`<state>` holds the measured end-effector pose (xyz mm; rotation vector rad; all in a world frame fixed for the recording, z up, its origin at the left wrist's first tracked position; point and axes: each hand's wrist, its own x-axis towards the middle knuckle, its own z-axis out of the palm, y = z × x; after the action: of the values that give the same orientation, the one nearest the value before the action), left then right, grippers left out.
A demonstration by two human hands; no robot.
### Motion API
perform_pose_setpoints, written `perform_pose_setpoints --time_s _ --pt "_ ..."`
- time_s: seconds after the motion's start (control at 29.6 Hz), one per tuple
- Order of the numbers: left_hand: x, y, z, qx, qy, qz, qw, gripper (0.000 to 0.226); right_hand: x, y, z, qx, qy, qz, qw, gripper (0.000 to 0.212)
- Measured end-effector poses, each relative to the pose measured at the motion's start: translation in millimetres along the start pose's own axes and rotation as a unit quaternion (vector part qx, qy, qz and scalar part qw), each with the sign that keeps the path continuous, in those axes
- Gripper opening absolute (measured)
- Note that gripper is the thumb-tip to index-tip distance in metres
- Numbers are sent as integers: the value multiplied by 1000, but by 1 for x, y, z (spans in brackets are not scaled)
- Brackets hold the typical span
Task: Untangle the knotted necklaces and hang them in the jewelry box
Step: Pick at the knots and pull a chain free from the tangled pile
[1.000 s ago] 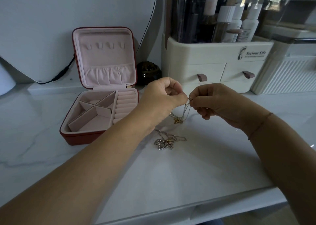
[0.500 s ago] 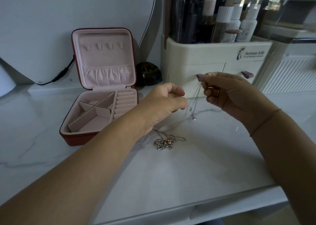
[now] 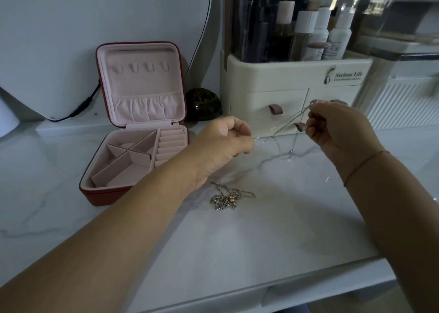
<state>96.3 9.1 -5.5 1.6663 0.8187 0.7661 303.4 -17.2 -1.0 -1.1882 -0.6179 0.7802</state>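
A thin silver necklace chain [image 3: 282, 126] is stretched in the air between my two hands, with loose strands drooping toward the counter. My left hand [image 3: 225, 141] pinches its lower end; my right hand [image 3: 337, 127] pinches the upper end, higher and to the right. A knotted clump of silver and rose-gold necklaces [image 3: 226, 197] lies on the marble counter below my left hand. The red jewelry box [image 3: 102, 195] stands open at the left, pink lined, its lid upright with small hooks [image 3: 142, 68] and nothing hanging on them.
A cream cosmetic organizer [image 3: 273, 75] with drawers and bottles stands behind my hands. A dark round jar [image 3: 203, 103] sits beside the box lid. A white ribbed container [image 3: 403, 103] is at the right. A black cable [image 3: 80, 108] runs behind the box. The counter's front edge [image 3: 308, 279] is near.
My hands moved apart: the right hand rose and went right, drawing the chain out taut from a bunch held between close hands. The clump on the counter stayed put.
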Motion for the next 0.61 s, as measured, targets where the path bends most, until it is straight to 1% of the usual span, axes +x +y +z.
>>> perform_pose_setpoints --time_s 0.14,0.2,0.24,0.3,0.41,0.51,0.57,0.61 --pt "1 -3 1 61 3 -20 998 16 -1 0 1 22 6 -2 1000 8" --pt "1 -4 2 84 -18 -26 996 15 -2 -1 2 37 0 -1 999 14" --pt "1 -4 3 91 -28 -25 995 15 -3 -2 3 43 -6 -3 999 13" --pt "0 -5 4 112 -34 -22 993 14 -7 -4 5 52 -18 -12 998 9" --pt "0 -7 4 144 -36 -24 989 19 -12 -6 7 53 -19 -38 998 14" --pt "1 -8 4 131 -52 -35 989 25 -14 -6 8 47 -15 -50 998 15" --pt "1 -9 4 124 -41 -26 991 24 -15 -7 8 40 -6 -51 998 15" --pt "1 -9 4 140 -29 -19 990 21 -16 -7 8 36 -1 -51 998 15"
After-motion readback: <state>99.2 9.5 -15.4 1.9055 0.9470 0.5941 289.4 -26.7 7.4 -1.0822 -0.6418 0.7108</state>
